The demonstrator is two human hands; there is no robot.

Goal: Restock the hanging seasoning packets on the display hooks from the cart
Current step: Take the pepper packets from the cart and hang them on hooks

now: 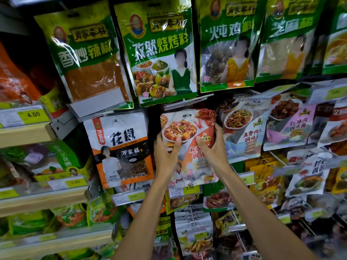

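Packet: mapo tofu seasoning packet (188, 139), orange and white, held up at centre frame against the display, its hang hole at the top edge just under a clear price-tag strip (187, 103).
Left hand: left hand (166, 152) on the packet's left edge, thumb across the tofu bowl picture, grip clamped on the packet.
Right hand: right hand (213, 149) on the packet's right edge, thumb on the front, fingers wrapped behind, grip clamped on the same packet.
Hook: can't tell whether the hang hole is on a hook; the strip above hides that spot.
Left neighbour: peppercorn packet (122, 147), white and orange, hanging just beside the held one.
Right neighbour: fish-flavoured pork sauce packet (244, 130), hanging just beside it, slightly tilted.
Upper row: green packets, with the cumin barbecue seasoning packet (159, 53) directly above the hands.
Below: yellow price label (189, 188) reading 3.00, under the held packet's bottom edge.
Left of frame: wooden shelf (24, 132) with a 4.00 price label (33, 115).
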